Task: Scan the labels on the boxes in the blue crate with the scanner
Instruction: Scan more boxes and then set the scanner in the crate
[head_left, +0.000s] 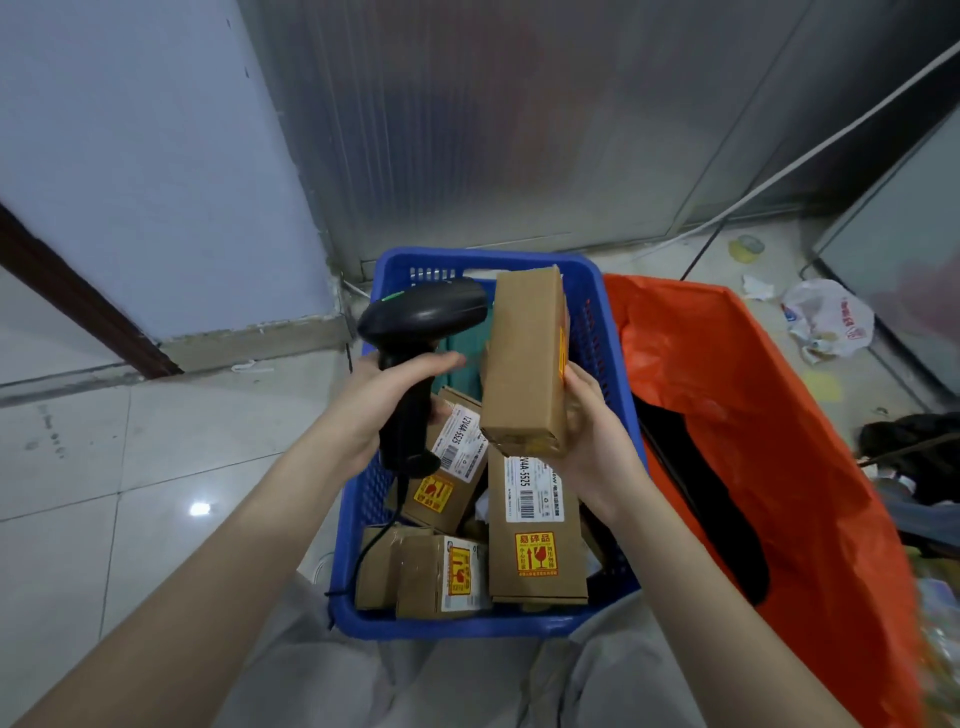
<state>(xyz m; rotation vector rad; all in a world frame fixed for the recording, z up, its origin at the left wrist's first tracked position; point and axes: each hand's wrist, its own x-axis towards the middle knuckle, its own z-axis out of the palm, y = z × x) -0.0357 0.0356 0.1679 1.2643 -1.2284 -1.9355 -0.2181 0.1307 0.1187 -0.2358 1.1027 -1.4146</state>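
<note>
Head view | left hand (384, 402) grips black scanner (415, 358), handle upright, head pointing right | right hand (592, 431) holds brown box (524, 358) above blue crate (613, 332), long axis running near to far, just right of scanner

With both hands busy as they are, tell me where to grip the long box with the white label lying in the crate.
Take the long box from above, across its narrow width near the middle. It lies flat, label up, with its right side close to the blue crate wall.
</note>
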